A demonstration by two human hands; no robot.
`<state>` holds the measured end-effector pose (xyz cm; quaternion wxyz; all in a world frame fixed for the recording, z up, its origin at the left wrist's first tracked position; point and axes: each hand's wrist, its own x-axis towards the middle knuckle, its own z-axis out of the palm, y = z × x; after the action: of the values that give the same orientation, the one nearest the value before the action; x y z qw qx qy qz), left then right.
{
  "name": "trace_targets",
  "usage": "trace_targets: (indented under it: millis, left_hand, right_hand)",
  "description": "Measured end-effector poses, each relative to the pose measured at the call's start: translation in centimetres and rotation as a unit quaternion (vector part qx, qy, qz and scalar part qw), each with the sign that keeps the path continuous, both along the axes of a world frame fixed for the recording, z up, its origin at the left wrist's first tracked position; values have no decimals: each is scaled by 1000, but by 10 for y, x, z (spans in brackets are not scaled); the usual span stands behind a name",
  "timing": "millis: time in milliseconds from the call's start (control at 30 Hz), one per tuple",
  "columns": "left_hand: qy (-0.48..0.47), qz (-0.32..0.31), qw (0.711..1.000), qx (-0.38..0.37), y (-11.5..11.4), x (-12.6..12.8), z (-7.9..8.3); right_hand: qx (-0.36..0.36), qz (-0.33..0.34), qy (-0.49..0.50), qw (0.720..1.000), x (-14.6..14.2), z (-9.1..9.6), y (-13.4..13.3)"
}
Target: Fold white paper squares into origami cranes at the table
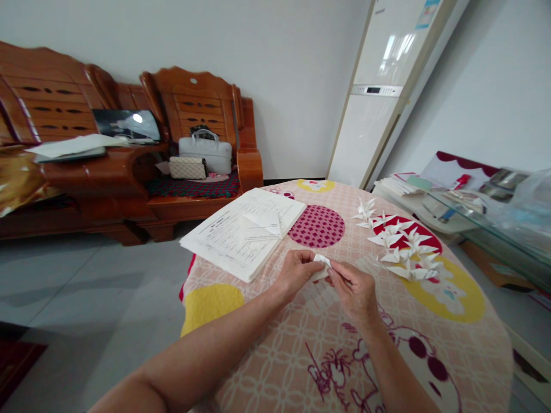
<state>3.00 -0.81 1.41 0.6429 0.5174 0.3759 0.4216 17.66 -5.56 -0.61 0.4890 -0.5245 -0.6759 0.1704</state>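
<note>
Over the middle of the round table, my left hand [298, 271] and my right hand [353, 287] pinch a small folded piece of white paper [321, 265] between them. The fingers of both hands are closed on its edges, and part of the paper is hidden behind them. To the right on the table lie several white origami cranes [404, 246], set close together in rows. Left of my hands rests a stack of printed paper sheets [228, 235], with a loose folded piece of paper [262, 225] on top.
A patterned pink cloth [267, 344] covers the table. Behind it stand a wooden armchair [198, 115] with a grey handbag [206, 152] and a tall white air conditioner [365, 126]. At the right, a glass-topped side table [495, 241] holds papers and plastic bags.
</note>
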Motion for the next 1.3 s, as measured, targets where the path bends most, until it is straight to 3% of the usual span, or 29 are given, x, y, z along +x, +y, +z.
trace_targets:
  millis: [433,733,900,1000,1100,1200,1300]
  left_hand:
    - [20,-22,1000,-1,1,-4,2]
    - [-31,-41,999,-9,8,-7,-5]
    - [-39,-47,998,-14,9,-8,-6]
    - [-14,-50,999,-8,7,-8,-3]
    - [-13,-30,999,10,4,-7,0]
    - [5,2,999,45,3,-6,0]
    - [26,16,998,64,3,-5,-4]
  right_hand:
    - [66,21,-54,996,-1,10,0]
    - [95,33,-168,981,3,8,-1]
    - [102,29,-179,978,4,6,-1]
    - [61,18,-101,993,3,5,-1]
    - [-43,-9,55,998,2,5,-1]
    - [-134,2,201,970,2,6,0]
    - [-180,44,290,939,1,9,0]
